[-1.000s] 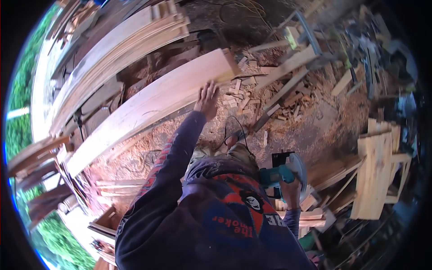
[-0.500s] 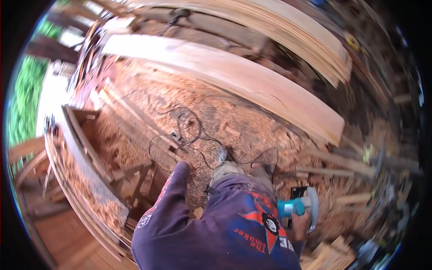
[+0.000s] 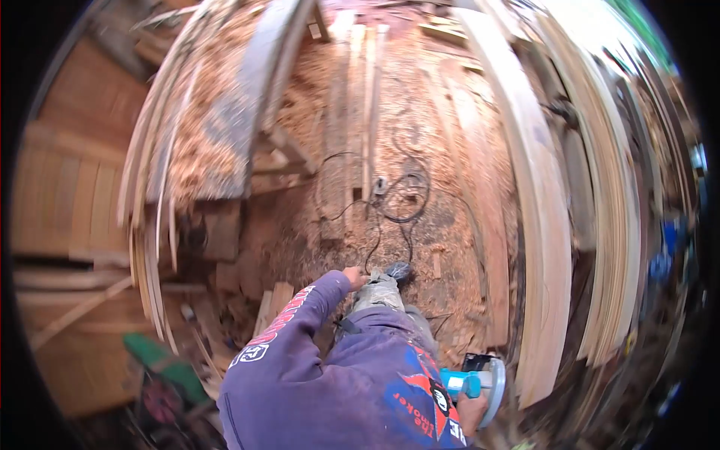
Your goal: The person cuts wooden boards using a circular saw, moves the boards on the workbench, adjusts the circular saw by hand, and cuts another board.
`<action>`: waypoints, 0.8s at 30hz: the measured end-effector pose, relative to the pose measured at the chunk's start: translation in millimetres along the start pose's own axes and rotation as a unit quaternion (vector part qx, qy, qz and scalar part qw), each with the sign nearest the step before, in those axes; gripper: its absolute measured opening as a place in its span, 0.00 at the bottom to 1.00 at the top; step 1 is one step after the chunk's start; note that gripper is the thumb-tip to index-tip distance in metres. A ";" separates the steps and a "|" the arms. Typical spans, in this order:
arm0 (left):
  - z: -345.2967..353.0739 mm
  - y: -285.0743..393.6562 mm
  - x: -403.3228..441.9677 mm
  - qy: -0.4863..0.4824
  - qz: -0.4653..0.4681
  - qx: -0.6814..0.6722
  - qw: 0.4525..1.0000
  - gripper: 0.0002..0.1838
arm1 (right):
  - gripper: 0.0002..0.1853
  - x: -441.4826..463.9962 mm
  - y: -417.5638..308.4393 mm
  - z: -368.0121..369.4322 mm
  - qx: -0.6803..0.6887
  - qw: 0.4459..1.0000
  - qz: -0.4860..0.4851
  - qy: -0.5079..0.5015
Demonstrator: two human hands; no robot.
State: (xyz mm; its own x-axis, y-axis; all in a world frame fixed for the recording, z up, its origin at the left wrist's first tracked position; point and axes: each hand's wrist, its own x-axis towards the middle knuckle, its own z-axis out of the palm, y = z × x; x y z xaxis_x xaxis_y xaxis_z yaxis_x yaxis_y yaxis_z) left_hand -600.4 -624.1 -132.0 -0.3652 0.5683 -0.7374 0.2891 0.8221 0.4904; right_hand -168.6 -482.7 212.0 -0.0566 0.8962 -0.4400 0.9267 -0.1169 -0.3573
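My right hand (image 3: pixel 471 412) is closed around the handle of a teal circular saw (image 3: pixel 469 383) with a rounded grey guard, held low beside my right hip. My body partly hides that grip. In front of my left thigh, my left hand (image 3: pixel 355 278) sticks out of a purple sleeve with its fingers curled in. Whether anything is in those fingers cannot be made out. A dark power cord (image 3: pixel 377 240) passes close by the left hand and loops on the sawdust-covered floor ahead of my foot (image 3: pixel 398 271).
Long pale planks (image 3: pixel 536 225) stretch away on my right, with a stack of boards (image 3: pixel 611 225) beyond. To the left stands a shavings-covered workbench (image 3: pixel 225 135). Narrow boards (image 3: pixel 369 105) lie on the floor ahead. A green object (image 3: pixel 166 366) sits at lower left.
My view has swung to the left, so the planks that crossed ahead now run along my right. The circular saw stays at my right side; my left hand is now in front of my thigh.
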 end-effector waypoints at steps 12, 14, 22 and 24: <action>74.1 -182.0 -304.3 0.013 -0.366 -0.051 0.929 0.31 | 0.13 59.6 -27.5 51.3 -0.127 0.930 -0.283 -0.199; 112.1 -223.3 -318.8 0.005 -0.365 -0.084 0.927 0.31 | 0.14 44.0 -49.4 55.3 -0.130 0.920 -0.308 -0.204; 6.1 -256.2 -258.4 0.384 -0.223 -0.056 0.894 0.43 | 0.12 23.9 -147.1 107.9 -0.124 0.900 -0.379 -0.177; -112.1 -248.4 -245.2 0.503 -0.144 0.053 0.850 0.47 | 0.13 15.3 -198.0 123.3 -0.140 0.897 -0.381 -0.176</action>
State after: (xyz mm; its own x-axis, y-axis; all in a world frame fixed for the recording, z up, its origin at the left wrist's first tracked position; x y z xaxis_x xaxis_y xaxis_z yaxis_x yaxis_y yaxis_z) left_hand -681.9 -963.8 -20.9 -0.9915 0.1282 -0.0227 0.1172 0.9548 0.2732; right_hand -398.8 -498.6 174.4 -0.7811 0.4732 -0.4074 0.6234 0.6283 -0.4654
